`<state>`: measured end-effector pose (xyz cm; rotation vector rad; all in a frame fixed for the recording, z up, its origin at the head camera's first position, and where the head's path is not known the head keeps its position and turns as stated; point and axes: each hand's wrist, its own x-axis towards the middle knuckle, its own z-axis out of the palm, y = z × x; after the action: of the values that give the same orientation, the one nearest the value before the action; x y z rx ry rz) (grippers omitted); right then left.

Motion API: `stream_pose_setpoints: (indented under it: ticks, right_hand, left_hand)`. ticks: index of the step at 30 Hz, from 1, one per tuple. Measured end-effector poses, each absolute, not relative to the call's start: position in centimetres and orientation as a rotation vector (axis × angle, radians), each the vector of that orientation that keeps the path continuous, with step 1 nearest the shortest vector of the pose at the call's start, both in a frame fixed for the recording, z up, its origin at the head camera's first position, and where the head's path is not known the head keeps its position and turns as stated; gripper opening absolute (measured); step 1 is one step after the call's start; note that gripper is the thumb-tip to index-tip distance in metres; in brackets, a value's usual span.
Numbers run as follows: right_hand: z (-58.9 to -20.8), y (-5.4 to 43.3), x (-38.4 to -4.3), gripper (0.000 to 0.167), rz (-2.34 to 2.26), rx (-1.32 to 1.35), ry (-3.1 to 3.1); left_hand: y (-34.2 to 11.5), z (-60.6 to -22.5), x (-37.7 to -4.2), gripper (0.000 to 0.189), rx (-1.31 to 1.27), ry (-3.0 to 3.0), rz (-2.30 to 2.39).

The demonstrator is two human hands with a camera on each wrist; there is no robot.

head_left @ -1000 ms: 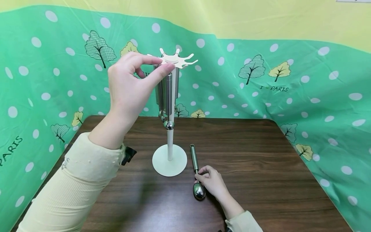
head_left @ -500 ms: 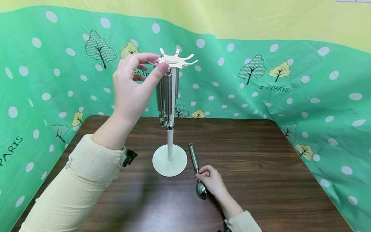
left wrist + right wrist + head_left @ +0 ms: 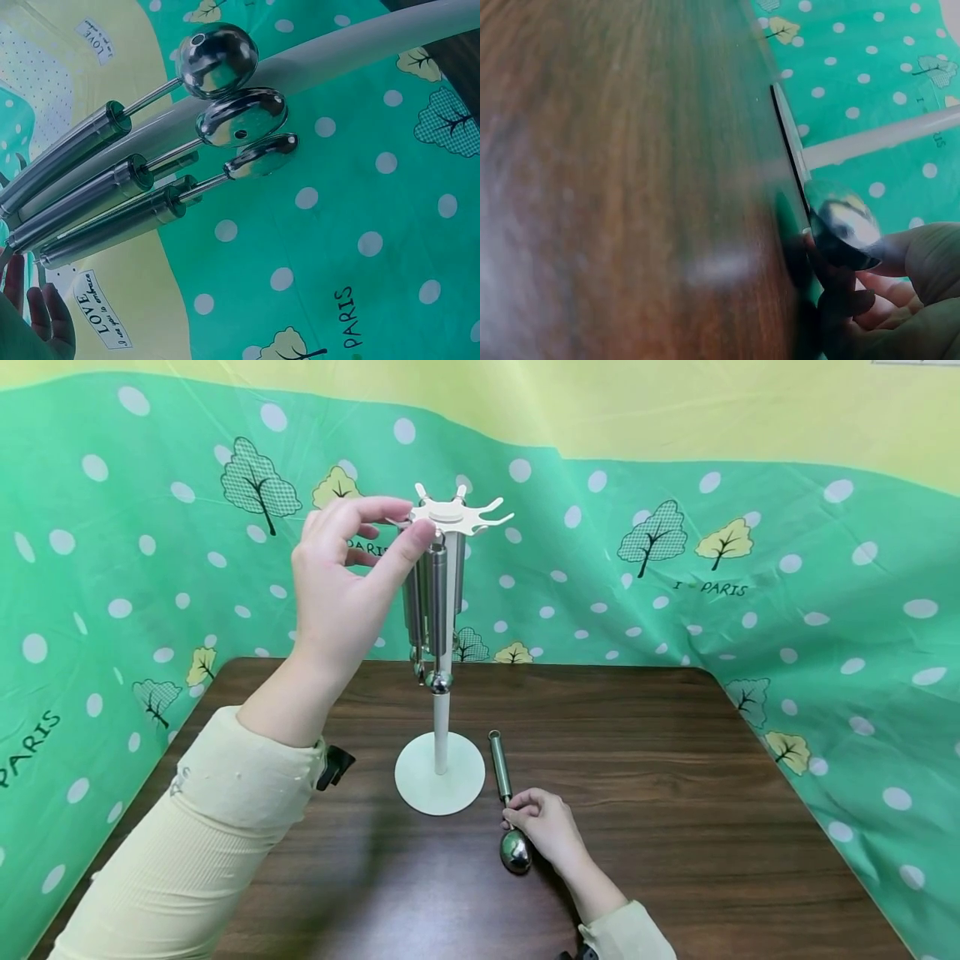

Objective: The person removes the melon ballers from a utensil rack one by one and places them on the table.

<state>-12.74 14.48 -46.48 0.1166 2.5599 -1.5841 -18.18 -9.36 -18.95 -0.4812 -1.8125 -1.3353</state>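
A white utensil rack [image 3: 441, 789] stands on the table with a round base, a thin post and curved hook arms on top. My left hand [image 3: 337, 572] pinches a hook arm at the top left of the rack between thumb and forefinger. Several metal melon ballers [image 3: 217, 64] hang from it, bowls down, with small holes in the bowls. To the right of the base, my right hand [image 3: 551, 831] pinches the neck of a metal scoop [image 3: 516, 852]. Its oval bowl points toward me, back side up, and its handle points away.
Dark wooden table [image 3: 637, 760] under everything, its far edge behind the rack. A green and yellow printed cloth [image 3: 585, 543] hangs behind and at both sides. A black strap piece [image 3: 336, 768] sits at my left cuff.
My left thumb and forefinger have shifted slightly left along the rack's top, and the hanging melon ballers have moved a little. The scoop's bowl swung right, then back left, in my right hand.
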Motion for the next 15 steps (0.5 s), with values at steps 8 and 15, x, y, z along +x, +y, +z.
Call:
stream_pose_setpoints:
  ticks: [8,15]
  right_hand:
    - [-46.75,14.61,-12.49,0.005,-1.613,0.132,2.585]
    - [-46.78,14.65,-12.1,0.008,-1.534,0.096,2.699]
  left_hand:
    - [-9.36,-19.0,-18.19,0.028,-0.469,-1.821,-1.326]
    - [-9.43,-19.03,-18.18,0.027,-0.486,-1.809,-1.312]
